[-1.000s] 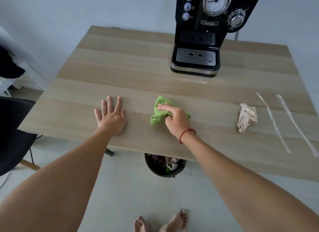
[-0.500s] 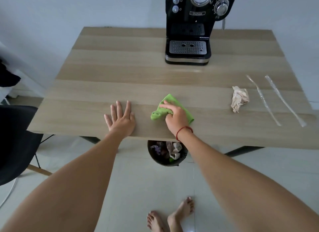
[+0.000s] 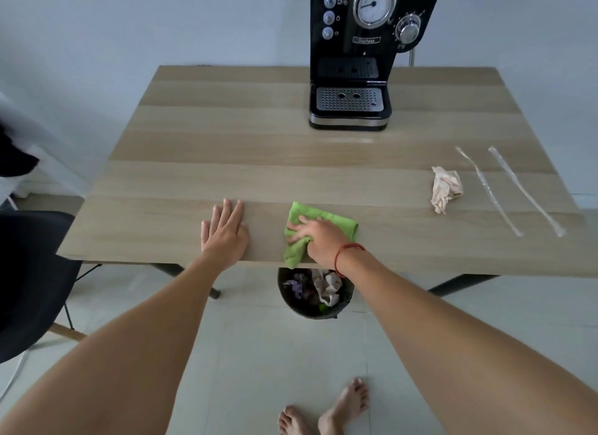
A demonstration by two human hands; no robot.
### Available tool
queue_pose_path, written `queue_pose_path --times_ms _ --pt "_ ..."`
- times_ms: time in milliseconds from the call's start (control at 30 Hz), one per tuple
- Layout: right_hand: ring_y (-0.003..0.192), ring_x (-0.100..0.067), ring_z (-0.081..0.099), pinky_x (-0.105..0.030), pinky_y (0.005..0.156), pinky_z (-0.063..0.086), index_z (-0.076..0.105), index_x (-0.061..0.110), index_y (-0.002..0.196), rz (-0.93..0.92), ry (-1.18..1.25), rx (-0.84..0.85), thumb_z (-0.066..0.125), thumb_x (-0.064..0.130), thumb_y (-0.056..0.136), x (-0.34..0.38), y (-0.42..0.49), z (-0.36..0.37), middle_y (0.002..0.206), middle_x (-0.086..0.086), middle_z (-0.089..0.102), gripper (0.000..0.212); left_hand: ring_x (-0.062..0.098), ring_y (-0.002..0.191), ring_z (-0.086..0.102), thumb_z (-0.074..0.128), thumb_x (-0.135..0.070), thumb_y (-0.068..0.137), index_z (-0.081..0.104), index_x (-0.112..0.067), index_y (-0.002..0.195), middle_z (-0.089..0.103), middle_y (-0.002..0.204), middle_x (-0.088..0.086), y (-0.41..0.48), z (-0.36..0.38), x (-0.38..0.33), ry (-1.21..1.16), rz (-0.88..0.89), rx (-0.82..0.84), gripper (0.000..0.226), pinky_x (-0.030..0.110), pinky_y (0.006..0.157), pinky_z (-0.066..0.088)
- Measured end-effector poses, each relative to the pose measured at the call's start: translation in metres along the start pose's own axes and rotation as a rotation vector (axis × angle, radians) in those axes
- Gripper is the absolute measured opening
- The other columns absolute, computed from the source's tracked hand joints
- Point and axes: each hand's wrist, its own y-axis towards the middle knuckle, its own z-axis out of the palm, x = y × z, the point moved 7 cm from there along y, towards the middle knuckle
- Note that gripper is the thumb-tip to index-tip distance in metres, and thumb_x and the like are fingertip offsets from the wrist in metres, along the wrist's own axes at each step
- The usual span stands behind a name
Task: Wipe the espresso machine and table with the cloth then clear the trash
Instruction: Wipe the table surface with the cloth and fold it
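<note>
My right hand [image 3: 318,240] presses the green cloth [image 3: 336,222] onto the wooden table [image 3: 226,149] close to its front edge, and a corner of the cloth reaches over that edge. My left hand [image 3: 225,232] lies flat on the table to the left of the cloth, fingers straight. The black espresso machine [image 3: 362,62] stands at the back of the table. A crumpled beige paper [image 3: 445,188] and two clear plastic wrappers [image 3: 492,191] lie on the table at the right.
A dark trash bin [image 3: 343,310] with crumpled waste stands on the floor under the table's front edge, below my right hand. A black chair [image 3: 29,272] stands at the left. My bare feet [image 3: 326,412] are on the tiled floor.
My right hand has dragged the cloth toward the front edge of the table. My left hand stays flat on the table. The camera view has shifted back.
</note>
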Motion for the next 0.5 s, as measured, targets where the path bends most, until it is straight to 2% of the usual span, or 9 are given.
queue_pose_path --times_ms 67,133,200,233,300,400,500 --pt "0.137 -0.02 0.04 -0.032 0.117 0.024 0.072 0.016 0.108 0.024 0.101 -0.09 0.036 -0.012 0.081 -0.009 -0.008 -0.016 0.138 -0.002 0.056 0.054 0.018 0.148 -0.014 0.019 -0.033 0.102 -0.001 -0.03 0.154 -0.013 0.162 0.002 -0.001 -0.005 0.01 -0.015 -0.072 -0.039 0.055 0.043 0.119 -0.01" --pt "0.126 -0.02 0.053 -0.025 0.11 0.033 0.074 0.011 0.104 0.077 0.161 -0.273 0.037 -0.013 0.079 -0.016 -0.006 -0.041 0.127 -0.005 0.064 0.05 0.019 0.147 -0.019 0.016 -0.037 0.101 -0.006 -0.033 0.153 -0.018 0.16 0.003 0.0 -0.005 0.019 0.016 -0.15 -0.056 0.056 0.047 0.117 -0.014" --pt "0.128 -0.021 0.051 -0.021 0.11 0.03 0.07 0.008 0.112 0.073 0.151 -0.433 0.038 -0.015 0.077 -0.01 0.006 -0.059 0.133 -0.007 0.06 0.053 0.018 0.147 -0.021 0.014 -0.039 0.101 -0.008 -0.034 0.152 -0.021 0.16 0.001 0.003 -0.001 0.021 0.031 -0.166 -0.042 0.056 0.047 0.116 -0.016" --pt "0.132 -0.021 0.046 -0.022 0.113 0.026 0.067 0.008 0.118 0.048 0.13 -0.459 0.038 -0.016 0.077 0.0 0.015 -0.061 0.138 -0.008 0.055 0.056 0.018 0.147 -0.022 0.013 -0.039 0.101 -0.008 -0.035 0.152 -0.022 0.16 0.001 0.003 0.0 0.021 0.029 -0.167 -0.029 0.056 0.047 0.116 -0.016" --pt "0.141 -0.024 0.034 -0.03 0.118 0.02 0.056 0.011 0.132 0.0 0.07 -0.378 0.037 -0.016 0.078 0.024 0.042 -0.043 0.147 -0.008 0.044 0.063 0.017 0.146 -0.022 0.014 -0.039 0.101 -0.008 -0.035 0.152 -0.022 0.159 0.0 0.003 0.001 0.022 0.02 -0.17 -0.012 0.056 0.046 0.116 -0.016" --pt "0.148 -0.025 0.011 -0.041 0.12 0.011 0.036 0.02 0.146 -0.032 -0.082 -0.141 0.037 -0.012 0.082 0.053 0.071 0.001 0.158 0.0 0.024 0.071 0.018 0.146 -0.024 0.015 -0.037 0.101 -0.01 -0.035 0.152 -0.024 0.159 0.001 0.004 0.001 0.024 0.027 -0.167 0.009 0.056 0.046 0.116 -0.017" --pt "0.149 -0.022 0.006 -0.043 0.121 0.001 0.038 0.022 0.145 -0.071 -0.134 -0.09 0.038 -0.013 0.08 0.057 0.071 0.02 0.159 0.003 0.021 0.074 0.018 0.145 -0.025 0.016 -0.035 0.101 -0.011 -0.035 0.151 -0.025 0.158 0.0 0.007 -0.001 0.025 0.024 -0.162 0.028 0.058 0.046 0.115 -0.017"
